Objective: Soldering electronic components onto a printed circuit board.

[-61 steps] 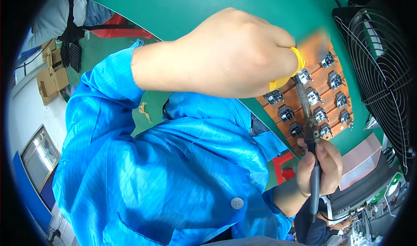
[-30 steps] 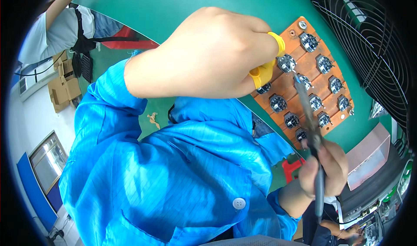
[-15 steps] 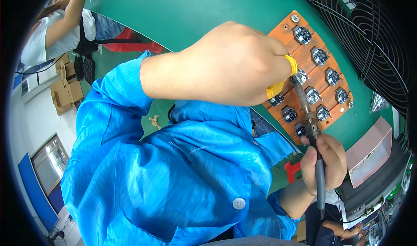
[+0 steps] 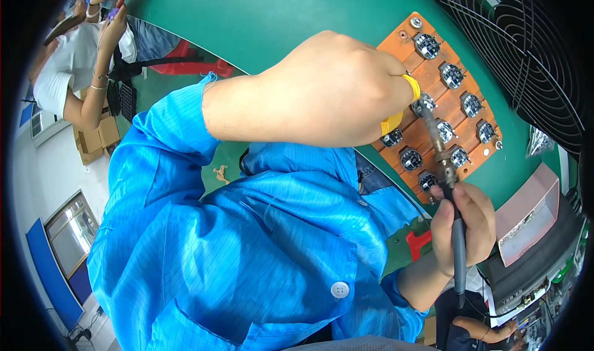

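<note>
Above green tabletop [image 4: 247,20], left hand [image 4: 359,85] partly hides orange board [image 4: 429,78].

Workshop interior: green worktable [image 4: 247,23], green floor [image 4: 230,154].
White wall [image 4: 49,168] at left; framed glass pane [image 4: 69,227] bearing bright glare; blue panel [image 4: 51,272] beside it. Red seat [image 4: 215,68] near the worktable's left edge; red furniture piece [image 4: 419,242], partly hidden, lower right. Open cardboard box [image 4: 90,142] near the wall. Black wire fan grille [image 4: 535,60], far right.
</note>
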The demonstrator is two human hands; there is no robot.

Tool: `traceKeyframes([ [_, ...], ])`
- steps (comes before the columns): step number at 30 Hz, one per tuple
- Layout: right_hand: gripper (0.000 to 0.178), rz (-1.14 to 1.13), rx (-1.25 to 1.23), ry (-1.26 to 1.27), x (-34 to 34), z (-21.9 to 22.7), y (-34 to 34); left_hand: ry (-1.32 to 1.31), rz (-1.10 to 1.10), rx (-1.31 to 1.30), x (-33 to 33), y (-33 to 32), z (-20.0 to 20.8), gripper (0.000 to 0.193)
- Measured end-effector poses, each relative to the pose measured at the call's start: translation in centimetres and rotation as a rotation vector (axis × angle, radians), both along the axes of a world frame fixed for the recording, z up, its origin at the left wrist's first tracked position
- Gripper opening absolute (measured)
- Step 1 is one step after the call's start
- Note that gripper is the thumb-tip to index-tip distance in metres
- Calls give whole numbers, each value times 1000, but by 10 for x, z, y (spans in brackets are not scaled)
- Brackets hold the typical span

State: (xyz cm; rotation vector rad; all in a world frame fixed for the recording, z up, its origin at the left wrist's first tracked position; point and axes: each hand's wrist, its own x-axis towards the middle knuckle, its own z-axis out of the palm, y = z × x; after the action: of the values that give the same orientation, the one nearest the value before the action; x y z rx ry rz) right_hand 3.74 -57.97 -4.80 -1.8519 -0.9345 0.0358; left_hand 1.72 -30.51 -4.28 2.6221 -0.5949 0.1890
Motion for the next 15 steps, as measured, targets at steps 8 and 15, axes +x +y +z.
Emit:
traceKeyframes([
  [8,21,-29,11,-56,-1,2,-10,25,31,64,2,0,12,18],
  [15,20,-66,32,-73,-9,3,-37,-109,-79,-140,2,-12,3,18],
])
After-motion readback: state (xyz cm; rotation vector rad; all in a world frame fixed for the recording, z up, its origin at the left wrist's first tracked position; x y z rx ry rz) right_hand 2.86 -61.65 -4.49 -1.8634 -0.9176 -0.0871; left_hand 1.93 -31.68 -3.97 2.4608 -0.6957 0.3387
